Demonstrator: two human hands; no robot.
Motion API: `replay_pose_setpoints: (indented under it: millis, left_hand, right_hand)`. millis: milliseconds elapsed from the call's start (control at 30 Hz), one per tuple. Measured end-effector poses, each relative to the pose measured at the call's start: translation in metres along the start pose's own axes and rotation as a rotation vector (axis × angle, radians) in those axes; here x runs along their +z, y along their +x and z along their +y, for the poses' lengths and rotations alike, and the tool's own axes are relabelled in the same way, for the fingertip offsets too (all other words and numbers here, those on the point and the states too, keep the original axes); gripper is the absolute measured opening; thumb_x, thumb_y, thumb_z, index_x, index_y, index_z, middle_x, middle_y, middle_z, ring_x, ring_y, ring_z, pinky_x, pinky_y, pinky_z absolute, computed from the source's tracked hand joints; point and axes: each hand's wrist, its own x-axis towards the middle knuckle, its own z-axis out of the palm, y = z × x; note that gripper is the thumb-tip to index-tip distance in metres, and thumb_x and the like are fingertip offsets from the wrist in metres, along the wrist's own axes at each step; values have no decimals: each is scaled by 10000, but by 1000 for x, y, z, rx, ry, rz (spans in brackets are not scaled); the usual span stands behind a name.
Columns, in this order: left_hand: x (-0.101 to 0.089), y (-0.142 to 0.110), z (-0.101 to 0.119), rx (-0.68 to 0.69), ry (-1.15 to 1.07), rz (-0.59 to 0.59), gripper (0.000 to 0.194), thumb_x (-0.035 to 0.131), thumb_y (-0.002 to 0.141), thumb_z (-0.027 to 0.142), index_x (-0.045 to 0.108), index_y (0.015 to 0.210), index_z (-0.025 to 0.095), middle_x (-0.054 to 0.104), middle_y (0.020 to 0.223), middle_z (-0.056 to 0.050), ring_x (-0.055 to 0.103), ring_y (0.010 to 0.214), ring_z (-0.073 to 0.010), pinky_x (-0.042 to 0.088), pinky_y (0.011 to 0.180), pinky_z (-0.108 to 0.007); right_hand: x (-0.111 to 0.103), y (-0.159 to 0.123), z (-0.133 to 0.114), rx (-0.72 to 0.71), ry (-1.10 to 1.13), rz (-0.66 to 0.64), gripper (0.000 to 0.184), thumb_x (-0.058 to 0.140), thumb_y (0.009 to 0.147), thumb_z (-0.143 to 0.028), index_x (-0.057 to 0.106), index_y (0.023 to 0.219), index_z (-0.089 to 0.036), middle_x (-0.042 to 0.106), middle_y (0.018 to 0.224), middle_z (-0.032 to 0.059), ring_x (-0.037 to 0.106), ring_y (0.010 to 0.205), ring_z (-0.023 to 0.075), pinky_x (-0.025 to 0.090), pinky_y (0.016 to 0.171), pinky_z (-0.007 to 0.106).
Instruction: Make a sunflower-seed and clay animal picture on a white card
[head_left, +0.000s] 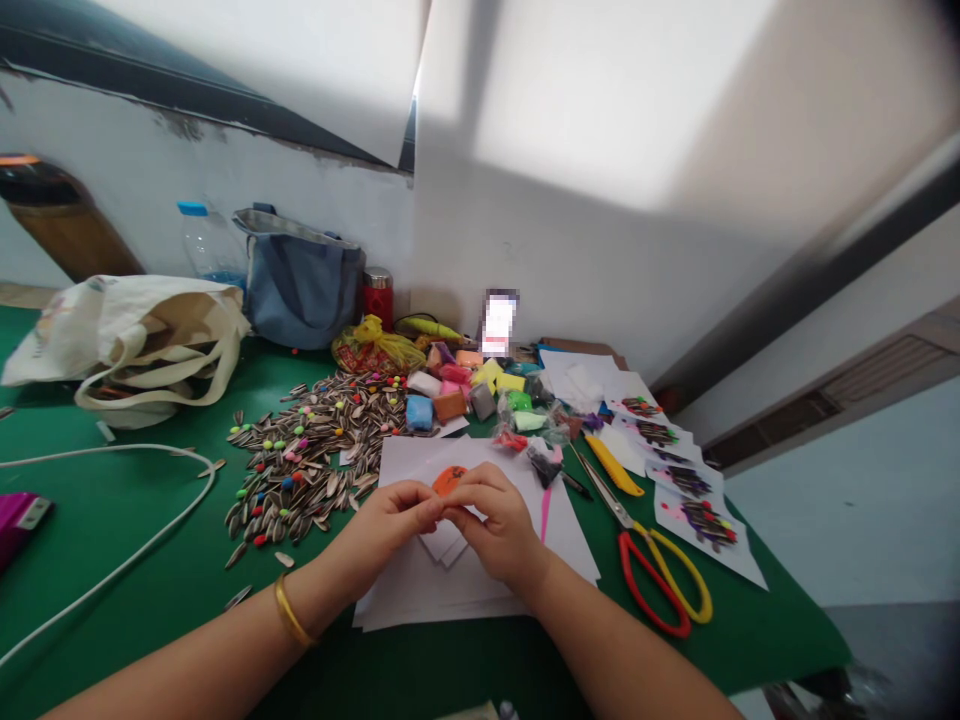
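My left hand (405,515) and my right hand (495,520) meet over a stack of white paper (525,590), fingertips pinched together. Whatever lies between the fingertips is hidden or too small to make out. Just behind the fingers an orange round piece (448,479) with dark marks shows, partly covered by my right hand. To the left spreads a pile of striped sunflower seeds (322,440) mixed with small coloured bits. Blocks of coloured modelling clay, among them a blue one (419,412), sit behind the paper.
Red-and-yellow-handled scissors (637,540) and a yellow utility knife (613,465) lie at the right. Decorated paper cards (739,560) line the right edge. A blue bag (304,290), a cream tote (172,300) and a lit phone (498,322) stand behind. A white cable (135,560) crosses the left.
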Motion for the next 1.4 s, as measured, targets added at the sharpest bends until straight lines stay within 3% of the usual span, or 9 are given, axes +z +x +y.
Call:
replay_pose_setpoints:
  millis: [267, 400, 767, 1067, 1400]
  left_hand:
    - [-1, 0, -4, -53, -167, -4, 311, 799, 706, 435, 709, 805, 154, 630, 752, -16, 517, 711, -143, 411, 687, -262]
    - [-2, 1, -7, -52, -191, -10, 296, 804, 710, 420, 703, 789, 154, 608, 720, -5, 497, 685, -130, 398, 661, -252]
    - [0, 1, -2, -19, -41, -16, 314, 713, 794, 476, 671, 766, 166, 574, 702, 15, 482, 686, -137, 382, 655, -245]
    - [2, 0, -2, -26, -43, 13, 345, 691, 796, 512, 669, 770, 169, 593, 701, 11, 513, 689, -144, 401, 669, -255]
    - [2, -1, 0, -14, -6, -19, 345, 647, 843, 503, 674, 765, 167, 591, 702, 0, 506, 698, -148, 401, 675, -260]
  right_hand:
    - [-2, 2, 3, 31, 33, -16, 144, 674, 899, -310, 733, 1003, -231, 668, 926, 65, 627, 932, 197, 525, 845, 344]
    - [-1, 3, 1, 33, 62, -12, 99, 673, 900, -278, 740, 956, -230, 663, 878, 52, 628, 880, 180, 528, 804, 316]
    - [-2, 0, 1, 47, -31, 43, 80, 647, 906, -221, 726, 914, -232, 666, 891, 49, 622, 904, 191, 516, 825, 336]
    - [1, -1, 1, 8, -72, 23, 162, 684, 889, -288, 729, 1041, -250, 683, 928, 61, 624, 908, 205, 517, 816, 355]
    - [0, 0, -2, 3, -30, 30, 100, 624, 922, -229, 720, 950, -229, 671, 899, 54, 615, 902, 188, 513, 823, 342]
